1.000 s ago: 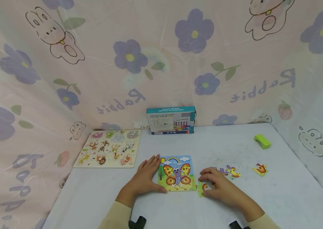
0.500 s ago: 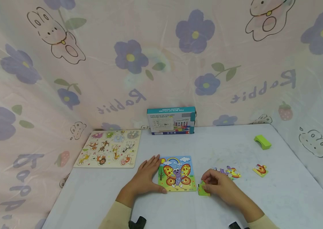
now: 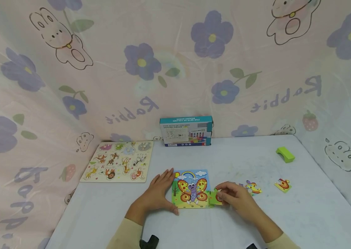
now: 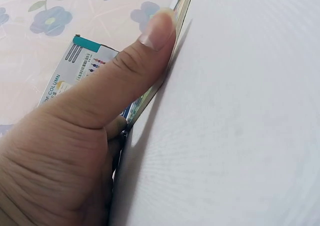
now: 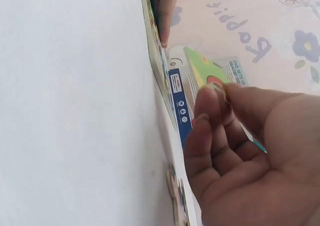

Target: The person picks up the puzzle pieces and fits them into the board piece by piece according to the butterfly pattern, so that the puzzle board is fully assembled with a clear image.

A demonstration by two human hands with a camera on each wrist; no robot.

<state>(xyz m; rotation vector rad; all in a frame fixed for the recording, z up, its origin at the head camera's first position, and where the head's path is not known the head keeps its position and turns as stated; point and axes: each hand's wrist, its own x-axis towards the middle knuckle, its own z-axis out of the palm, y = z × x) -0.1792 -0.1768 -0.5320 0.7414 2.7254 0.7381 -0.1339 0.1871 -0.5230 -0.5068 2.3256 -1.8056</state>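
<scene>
A square butterfly puzzle board (image 3: 192, 176) lies flat in the middle of the table in the head view. My left hand (image 3: 155, 194) rests along its left side with fingers stretched out, the thumb at the lower left corner. In the left wrist view that thumb (image 4: 131, 71) lies along the board's edge. My right hand (image 3: 239, 200) pinches a green puzzle piece (image 3: 214, 198) with a red-orange swirl between thumb and fingertips. The piece overlaps the board's lower right edge in the head view, and the right wrist view shows it raised and tilted (image 5: 202, 66).
Loose puzzle pieces (image 3: 254, 187) lie just behind my right hand, partly hidden by it. Another piece (image 3: 282, 185) sits farther right. A green arch block (image 3: 285, 154) is at the back right. An animal puzzle board (image 3: 117, 162) lies at the left, and a teal-topped box (image 3: 186, 131) stands at the back.
My right hand has lifted the green piece from the table beside the board and moved it left, onto the board's right edge. My left hand has stayed almost still.
</scene>
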